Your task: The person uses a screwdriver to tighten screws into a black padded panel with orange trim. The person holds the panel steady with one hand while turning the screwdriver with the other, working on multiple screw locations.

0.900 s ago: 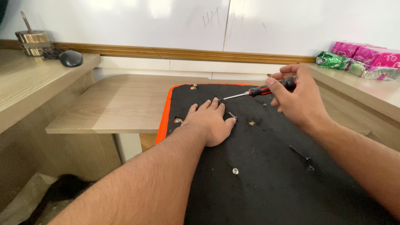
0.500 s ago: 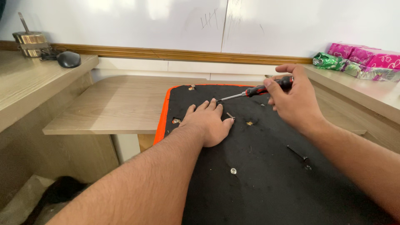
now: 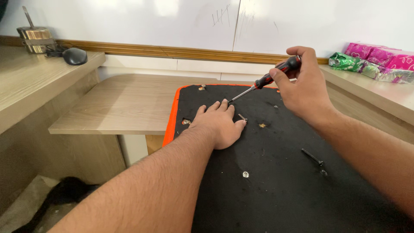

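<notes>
My left hand (image 3: 217,125) lies flat, fingers spread, on a black fabric-covered panel (image 3: 276,185) with an orange edge (image 3: 171,116). A small screw (image 3: 242,117) stands upright between its thumb and index finger. My right hand (image 3: 302,86) grips a screwdriver (image 3: 267,80) with a red and black handle, held at a slant above the panel. The metal tip of the screwdriver hovers just above the fingertips of my left hand. A long black screw (image 3: 311,156) lies loose on the panel to the right.
Several small screw holes and a silver screw head (image 3: 245,174) dot the panel. A wooden desk (image 3: 125,103) runs behind and to the left, with a black mouse (image 3: 74,56) and a metal cup (image 3: 35,36). Pink and green packets (image 3: 375,60) sit on the right counter.
My right hand has lifted slightly and tilted the screwdriver, bringing its tip down towards my left fingertips. My left hand stays flat in place.
</notes>
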